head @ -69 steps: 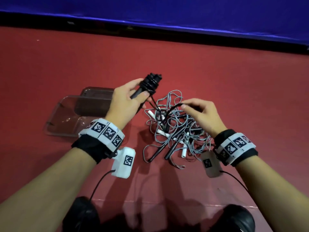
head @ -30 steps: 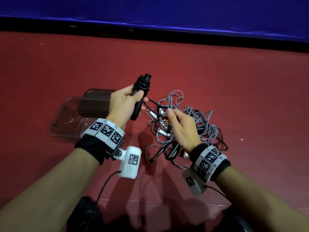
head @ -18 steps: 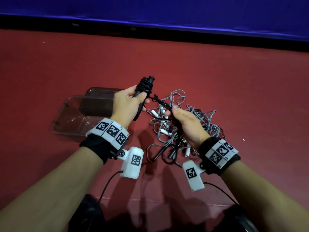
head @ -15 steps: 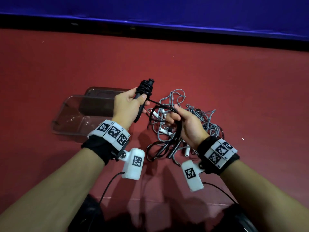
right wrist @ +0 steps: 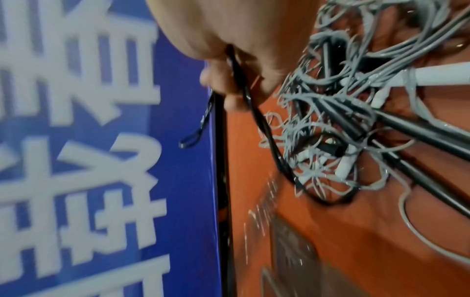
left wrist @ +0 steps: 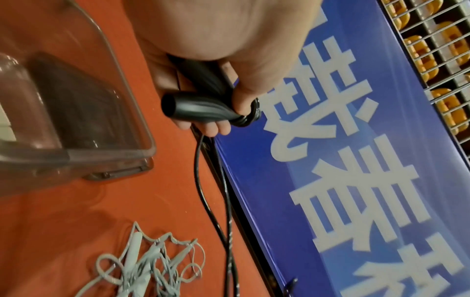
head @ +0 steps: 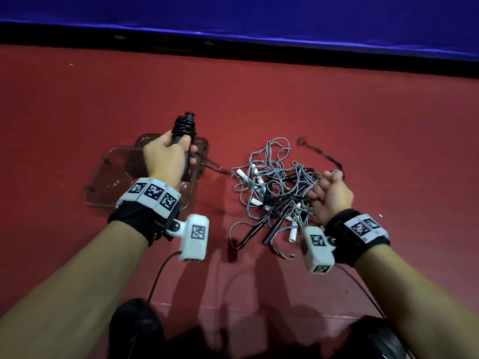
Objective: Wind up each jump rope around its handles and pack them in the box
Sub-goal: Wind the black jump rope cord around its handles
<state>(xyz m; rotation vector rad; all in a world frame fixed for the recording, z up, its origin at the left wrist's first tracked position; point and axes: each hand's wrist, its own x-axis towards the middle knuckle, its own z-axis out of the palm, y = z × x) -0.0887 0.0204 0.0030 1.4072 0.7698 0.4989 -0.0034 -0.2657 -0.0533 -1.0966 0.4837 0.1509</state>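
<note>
My left hand point(head: 168, 159) grips a pair of black jump rope handles point(head: 182, 130) point(left wrist: 201, 106) held upright over the clear plastic box point(head: 108, 177), with black cord coiled round their upper part. The loose black cord point(left wrist: 201, 193) runs right from them to my right hand point(head: 330, 190), which pinches the cord point(right wrist: 244, 84) at the right of the tangle. Its free loop point(head: 318, 151) sticks out beyond my fingers. A tangled pile of grey ropes point(head: 272, 187) with white handles and more black handles point(head: 254, 231) lies between my hands.
The red floor stretches all round the pile. A blue banner with white characters point(head: 259, 19) point(left wrist: 356, 180) runs along the far edge. The clear box point(left wrist: 76, 120) lies left of the pile. My dark shoes point(head: 134, 330) show at the bottom.
My right hand has swung out to the right with the black cord, drawing it away from the handles. My left hand has moved left over the box, still holding the handles.
</note>
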